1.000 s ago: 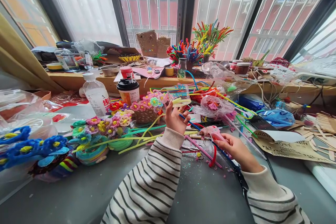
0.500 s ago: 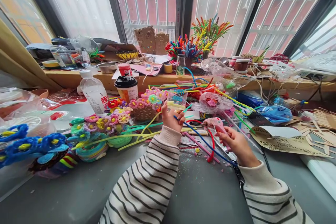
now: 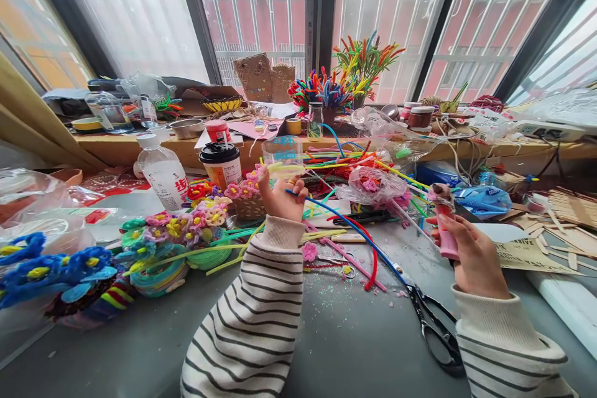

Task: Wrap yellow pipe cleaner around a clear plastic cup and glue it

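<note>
A clear plastic cup (image 3: 282, 152) with blue lettering and yellow strips around it is in my left hand (image 3: 283, 198), raised over the middle of the table. A blue pipe cleaner (image 3: 357, 224) runs from the same fingers down to the right. On the right, my right hand (image 3: 471, 249) is wrapped round the pink handle of a glue gun (image 3: 446, 230), its tip pointing up and away. Black-handled scissors (image 3: 431, 320) lie on the grey table between my hands. Beside them are a red pipe cleaner (image 3: 374, 261) and a pink one (image 3: 347, 255).
Pipe-cleaner flowers (image 3: 88, 267) fill the left side, with a water bottle (image 3: 163, 174) and a lidded drink cup (image 3: 222, 168) behind. Wooden sticks (image 3: 571, 214) and brown paper (image 3: 527, 255) lie at the right. A cluttered window ledge (image 3: 261, 147) spans the back.
My right hand has moved right and lifted the glue gun off the tabletop, uncovering the scissors. My left hand has shifted slightly left with the cup.
</note>
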`<move>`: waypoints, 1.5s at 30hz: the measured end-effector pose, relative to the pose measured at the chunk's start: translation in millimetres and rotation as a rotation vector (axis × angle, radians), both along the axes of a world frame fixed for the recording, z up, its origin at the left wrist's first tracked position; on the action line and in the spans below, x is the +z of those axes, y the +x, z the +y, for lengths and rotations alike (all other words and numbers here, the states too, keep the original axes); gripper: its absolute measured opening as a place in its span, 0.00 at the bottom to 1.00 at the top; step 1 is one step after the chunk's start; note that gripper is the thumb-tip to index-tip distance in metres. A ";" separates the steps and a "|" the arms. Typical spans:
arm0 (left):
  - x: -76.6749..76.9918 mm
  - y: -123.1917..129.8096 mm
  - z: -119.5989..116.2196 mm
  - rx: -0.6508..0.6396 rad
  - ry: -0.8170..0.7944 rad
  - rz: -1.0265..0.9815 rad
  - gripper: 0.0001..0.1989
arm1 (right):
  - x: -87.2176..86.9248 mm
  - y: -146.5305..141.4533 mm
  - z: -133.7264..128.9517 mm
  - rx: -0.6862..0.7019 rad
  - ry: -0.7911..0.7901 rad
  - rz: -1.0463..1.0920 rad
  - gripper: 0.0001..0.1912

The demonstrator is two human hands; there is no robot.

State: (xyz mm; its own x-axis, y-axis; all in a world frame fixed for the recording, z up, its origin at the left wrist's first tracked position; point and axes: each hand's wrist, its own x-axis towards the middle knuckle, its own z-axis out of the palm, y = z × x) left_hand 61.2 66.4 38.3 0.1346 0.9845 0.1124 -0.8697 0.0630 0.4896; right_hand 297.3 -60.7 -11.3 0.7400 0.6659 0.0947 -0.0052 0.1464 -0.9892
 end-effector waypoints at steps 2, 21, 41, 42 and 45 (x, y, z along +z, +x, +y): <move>10.4 -4.3 2.0 0.096 0.071 -0.007 0.20 | 2.2 2.9 -2.3 -0.035 0.021 0.017 0.18; 24.1 -49.6 9.1 0.966 0.454 0.361 0.22 | -0.2 -10.0 -0.5 0.029 -0.099 -0.103 0.26; -51.8 -15.6 -56.5 -0.478 -0.367 0.246 0.16 | 2.6 -48.7 -7.7 0.002 -0.214 -0.432 0.34; -52.8 -15.2 -57.4 -0.493 -0.369 0.241 0.16 | 1.9 -50.7 -8.0 -0.008 -0.229 -0.458 0.35; -56.4 -14.1 -60.7 -0.540 -0.376 0.259 0.16 | -1.9 -54.3 -9.1 -0.054 -0.258 -0.568 0.34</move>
State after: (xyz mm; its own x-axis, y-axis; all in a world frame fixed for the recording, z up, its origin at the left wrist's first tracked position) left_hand 47.1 5.7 -18.0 0.5916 0.7381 -0.3243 -0.5274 0.6586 0.5368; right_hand 243.0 -69.8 -13.2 0.6551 0.6825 0.3241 0.5322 -0.1124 -0.8391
